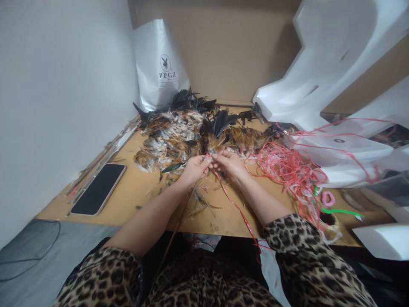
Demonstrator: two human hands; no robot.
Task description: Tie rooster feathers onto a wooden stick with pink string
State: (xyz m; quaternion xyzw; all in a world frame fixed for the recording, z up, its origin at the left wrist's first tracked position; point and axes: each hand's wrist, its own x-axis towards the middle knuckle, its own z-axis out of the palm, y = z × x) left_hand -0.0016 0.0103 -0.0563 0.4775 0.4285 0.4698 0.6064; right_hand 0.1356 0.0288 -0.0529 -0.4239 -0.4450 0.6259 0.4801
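Close together over the middle of the table, my left hand [195, 169] and my right hand [230, 164] are both pinched, fingertips nearly touching. Between them are the bases of brown and black feathers [217, 124], fanning away from me. A red plastic string [230, 197] runs from the fingertips down over the table edge to my lap. My left fingers pinch the feather ends, with a bit of red beside them; my right fingers close on the string there. The exact grip is too small to make out. Loose feathers [169, 138] heap just beyond my hands.
A phone [98, 189] lies at left beside thin sticks. A white bag [161, 64] stands behind the feathers. At right are a tangle of red string [287, 168], a pink ring [328, 198], a clear plastic box [341, 147] and large white panels [319, 64].
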